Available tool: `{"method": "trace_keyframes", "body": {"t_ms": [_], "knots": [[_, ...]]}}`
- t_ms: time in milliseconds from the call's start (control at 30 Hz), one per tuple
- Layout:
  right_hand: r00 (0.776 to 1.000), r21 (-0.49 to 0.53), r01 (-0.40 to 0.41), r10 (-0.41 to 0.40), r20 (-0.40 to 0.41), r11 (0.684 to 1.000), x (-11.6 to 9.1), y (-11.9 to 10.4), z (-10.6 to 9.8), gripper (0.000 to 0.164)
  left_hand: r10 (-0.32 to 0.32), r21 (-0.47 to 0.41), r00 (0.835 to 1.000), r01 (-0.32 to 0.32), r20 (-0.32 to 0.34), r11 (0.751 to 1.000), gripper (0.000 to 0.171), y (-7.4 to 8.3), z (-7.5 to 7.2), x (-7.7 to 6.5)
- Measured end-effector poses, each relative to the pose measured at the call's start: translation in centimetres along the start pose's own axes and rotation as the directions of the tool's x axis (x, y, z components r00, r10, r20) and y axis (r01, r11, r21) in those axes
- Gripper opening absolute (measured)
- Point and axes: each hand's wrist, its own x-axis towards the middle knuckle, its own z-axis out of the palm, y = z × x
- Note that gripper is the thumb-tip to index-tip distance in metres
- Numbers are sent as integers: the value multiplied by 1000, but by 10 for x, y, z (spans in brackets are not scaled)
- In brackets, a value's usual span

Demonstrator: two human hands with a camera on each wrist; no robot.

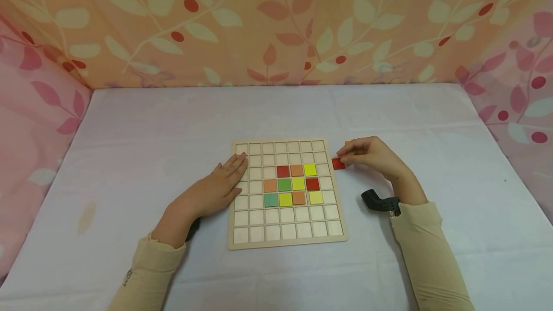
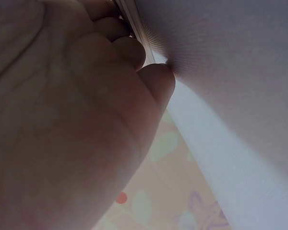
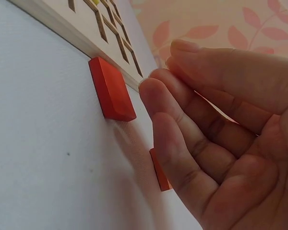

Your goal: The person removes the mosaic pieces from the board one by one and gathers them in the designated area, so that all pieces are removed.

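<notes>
A wooden grid board (image 1: 231, 248) lies on the table with several coloured tiles in its middle squares, among them a green tile (image 1: 284, 185) and a yellow tile (image 1: 285, 199). My left hand (image 1: 220, 186) rests flat across the board's left edge, fingers extended. Beside the right edge lies a loose red tile (image 1: 338, 163), seen close up as a red block (image 3: 113, 91) in the right wrist view. Just over it hovers my right hand (image 1: 373, 157), its fingers loosely bent and holding nothing. An orange tile (image 3: 159, 170) lies past the fingers, mostly hidden by them.
White cloth (image 1: 151, 124) covers the table. Floral curtains (image 1: 281, 28) stand behind it and at both sides. A black wrist camera (image 1: 380, 201) juts from the right wrist, low over the cloth.
</notes>
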Motion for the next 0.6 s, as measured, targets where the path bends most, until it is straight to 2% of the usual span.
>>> {"method": "trace_keyframes", "body": {"t_ms": [267, 600], "knots": [[998, 21, 55, -55, 31, 998, 0, 1, 1, 23, 1, 5, 1000, -1, -2, 1000, 62, -2, 2, 0], [998, 30, 40, -41, 48, 999, 1, -3, 7, 20, 5, 1, 1000, -5, -3, 1000, 62, -1, 0, 0]]}}
